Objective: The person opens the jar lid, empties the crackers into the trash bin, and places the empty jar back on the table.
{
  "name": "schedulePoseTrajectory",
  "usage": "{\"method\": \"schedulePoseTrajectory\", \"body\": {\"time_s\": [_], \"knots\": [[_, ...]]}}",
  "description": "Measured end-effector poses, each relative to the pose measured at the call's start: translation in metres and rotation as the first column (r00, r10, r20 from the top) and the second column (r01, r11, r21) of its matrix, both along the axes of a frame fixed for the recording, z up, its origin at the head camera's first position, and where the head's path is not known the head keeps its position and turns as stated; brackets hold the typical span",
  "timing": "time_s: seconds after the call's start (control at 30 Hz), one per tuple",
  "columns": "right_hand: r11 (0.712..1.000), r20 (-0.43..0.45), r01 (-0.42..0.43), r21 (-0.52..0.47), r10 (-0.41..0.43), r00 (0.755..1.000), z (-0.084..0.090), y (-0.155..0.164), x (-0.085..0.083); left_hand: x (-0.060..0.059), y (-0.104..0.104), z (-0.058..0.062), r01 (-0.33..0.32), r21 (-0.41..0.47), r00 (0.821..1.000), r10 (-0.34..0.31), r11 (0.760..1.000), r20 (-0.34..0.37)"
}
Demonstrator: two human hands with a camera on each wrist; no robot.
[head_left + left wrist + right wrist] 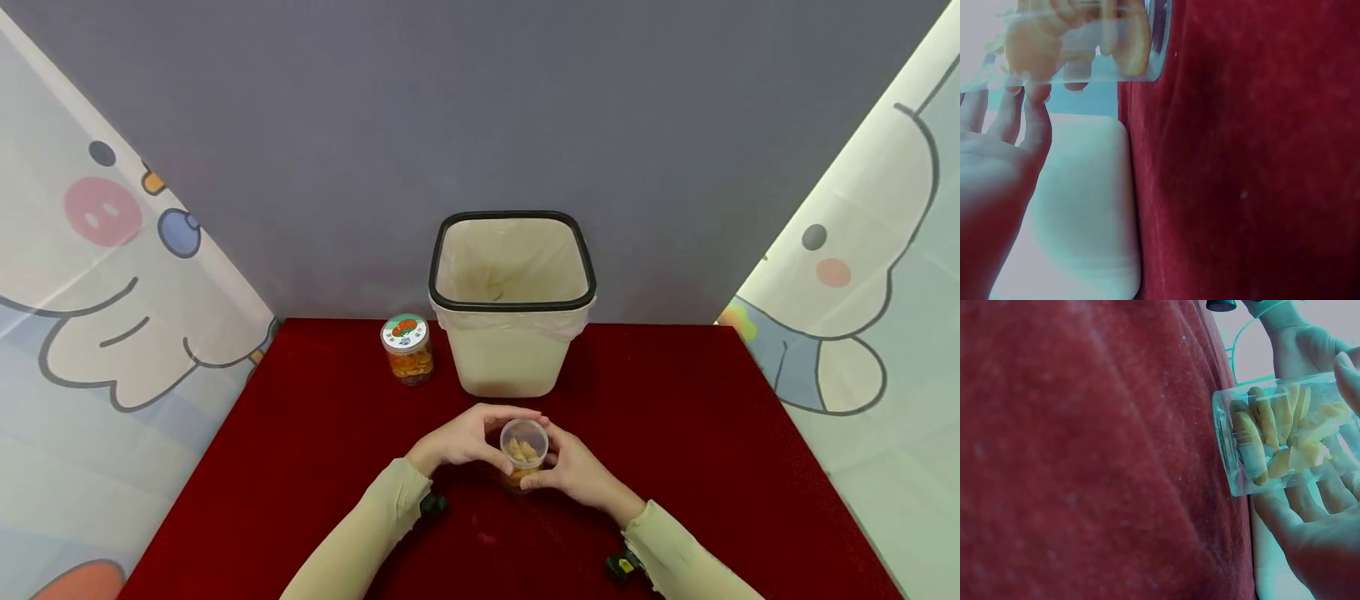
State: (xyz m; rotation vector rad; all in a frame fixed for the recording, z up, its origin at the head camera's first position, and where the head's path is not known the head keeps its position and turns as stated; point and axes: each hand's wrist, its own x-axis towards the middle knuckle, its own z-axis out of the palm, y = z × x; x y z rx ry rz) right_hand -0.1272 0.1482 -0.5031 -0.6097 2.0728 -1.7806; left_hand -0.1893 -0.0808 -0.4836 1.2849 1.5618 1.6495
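A clear plastic jar (522,454) of orange-brown snack pieces stands upright at the near middle of the table. My left hand (476,439) holds it from the left, thumb on the near side and fingers round the far side. From the right, my right hand (576,468) grips the same jar, its thumb low at the front. In the left wrist view the jar (1085,47) shows its base close over the red cloth, with the left hand (1007,140) against its wall. The right wrist view shows the jar (1285,437) partly filled, with the right hand (1316,537) around it.
Behind the hands stands a cream bin (510,358) with a black rim and a thin liner. Left of the bin is another snack jar (407,350) with a printed lid. Red cloth (315,433) covers the table, a grey wall (510,100) behind it.
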Motion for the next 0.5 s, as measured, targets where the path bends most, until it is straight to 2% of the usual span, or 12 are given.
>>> {"method": "schedulePoseTrajectory", "body": {"time_s": [0.2, 0.5], "knots": [[1.000, -0.006, -0.003, -0.029, 0.002, 1.000, -0.001, 0.000, 0.000, 0.004, 0.001, -0.002, -0.022, 0.033, 1.000, 0.022, 0.999, 0.022], [1.000, 0.000, 0.002, -0.021, -0.002, 1.000, -0.001, -0.002, 0.002, 0.013, 0.005, -0.003, -0.078, 0.029, 0.997, 0.078, 0.997, -0.012]]}}
